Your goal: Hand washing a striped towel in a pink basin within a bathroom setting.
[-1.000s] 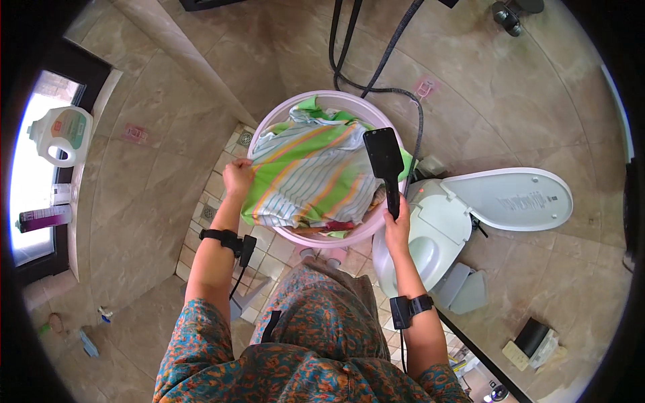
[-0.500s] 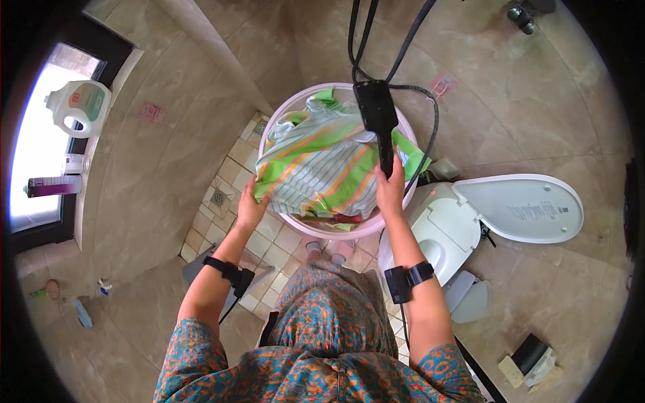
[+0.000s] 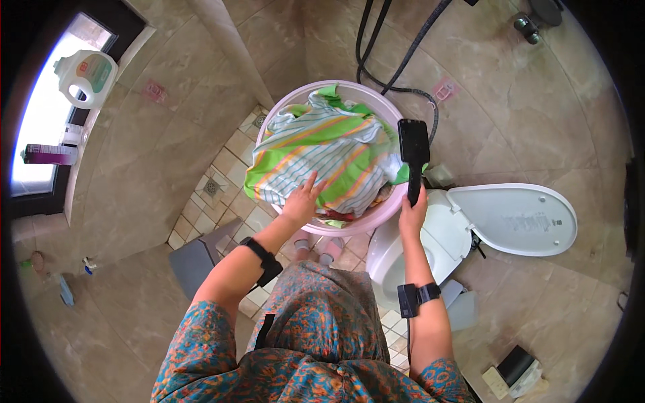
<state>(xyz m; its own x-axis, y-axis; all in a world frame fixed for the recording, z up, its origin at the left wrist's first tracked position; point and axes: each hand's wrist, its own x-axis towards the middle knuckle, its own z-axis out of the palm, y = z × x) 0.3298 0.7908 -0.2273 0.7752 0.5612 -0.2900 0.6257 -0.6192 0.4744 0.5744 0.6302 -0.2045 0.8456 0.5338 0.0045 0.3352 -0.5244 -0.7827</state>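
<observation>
A pink round tub [image 3: 388, 221] stands on the tiled floor, heaped with striped green, white and orange cloth [image 3: 316, 151]. My left hand [image 3: 302, 200] lies over the near side of the cloth, fingers spread, gripping nothing. On the tub's right rim, my right hand [image 3: 412, 213] is closed round the handle of a black hand shower [image 3: 414, 144]. Its flat rectangular head points away from me, above the right edge of the tub. A small red item [image 3: 336, 215] shows under the cloth's near edge.
To the right is a toilet [image 3: 430, 235] with its lid [image 3: 514, 218] swung open. Dark hoses [image 3: 410, 60] hang at the back. A grey bin [image 3: 195, 262] sits at the left; a white jug [image 3: 87, 77] and a purple bottle [image 3: 50, 154] line the window sill.
My left hand has moved right from the cloth's left edge onto its near part. The hand shower has shifted right and nearer, from over the cloth to the tub's right edge.
</observation>
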